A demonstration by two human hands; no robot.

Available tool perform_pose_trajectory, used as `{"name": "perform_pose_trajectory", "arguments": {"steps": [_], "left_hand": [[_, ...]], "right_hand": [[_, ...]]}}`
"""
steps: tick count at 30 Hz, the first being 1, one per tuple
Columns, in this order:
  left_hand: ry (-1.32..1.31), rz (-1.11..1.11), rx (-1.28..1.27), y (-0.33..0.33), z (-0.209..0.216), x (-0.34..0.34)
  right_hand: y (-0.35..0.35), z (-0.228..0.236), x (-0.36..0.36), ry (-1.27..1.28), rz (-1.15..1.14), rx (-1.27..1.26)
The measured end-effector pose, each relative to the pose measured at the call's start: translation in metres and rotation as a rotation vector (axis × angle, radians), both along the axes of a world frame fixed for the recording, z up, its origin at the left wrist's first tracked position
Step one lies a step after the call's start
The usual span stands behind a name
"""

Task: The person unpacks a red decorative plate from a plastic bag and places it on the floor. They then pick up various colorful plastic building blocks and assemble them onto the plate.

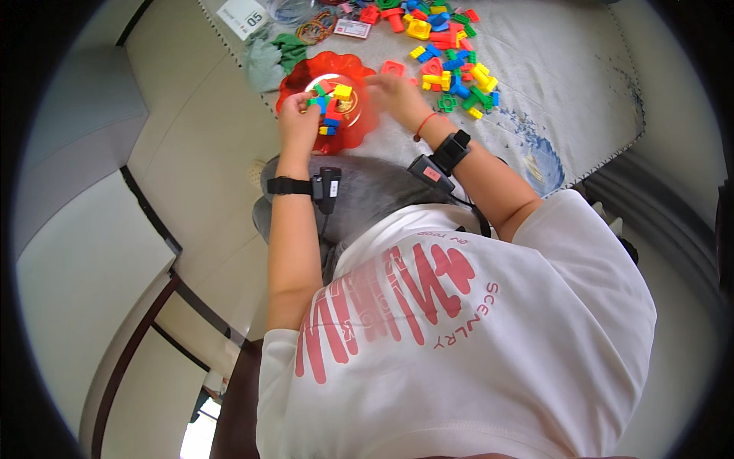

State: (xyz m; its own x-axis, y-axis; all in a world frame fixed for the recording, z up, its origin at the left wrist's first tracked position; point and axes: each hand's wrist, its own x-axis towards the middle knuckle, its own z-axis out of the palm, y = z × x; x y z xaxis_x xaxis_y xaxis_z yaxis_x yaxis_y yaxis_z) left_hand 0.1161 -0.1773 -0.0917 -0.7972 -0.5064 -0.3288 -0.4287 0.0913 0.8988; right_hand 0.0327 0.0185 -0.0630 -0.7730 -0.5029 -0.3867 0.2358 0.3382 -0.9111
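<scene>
My left hand (pixel 298 115) grips a small assembly of joined plastic blocks (pixel 332 107) in yellow, red, green and blue, held over a red scalloped plastic plate (pixel 365 122). My right hand (pixel 394 90) is at the assembly's right side, fingers pinched on it just past the yellow piece at its top. Both wrists carry black bands with small devices. A loose pile of colourful plastic building pieces (pixel 451 73) lies on the grey mat (pixel 550 69) to the right of my right hand.
A green cloth (pixel 274 53) lies beside the plate's far left, with rubber bands (pixel 313 30) and a small card (pixel 352 28) beyond it. More red and yellow pieces (pixel 417 21) lie at the mat's far edge. Pale floor tiles (pixel 199 153) spread to the left.
</scene>
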Motion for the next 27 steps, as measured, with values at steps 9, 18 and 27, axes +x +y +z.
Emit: {"name": "perform_pose_trajectory", "arguments": {"steps": [9, 18, 27], "left_hand": [[0.036, -0.279, -0.239, 0.025, -0.001, -0.010], [0.105, -0.402, -0.012, 0.058, 0.008, -0.013], [0.055, -0.374, 0.092, 0.063, 0.015, -0.015]], "right_hand": [[0.085, -0.044, -0.036, 0.930, -0.011, 0.700], [0.043, -0.060, -0.079, 0.953, 0.095, 0.923], [0.054, -0.060, -0.068, 0.985, 0.289, 0.964]]}}
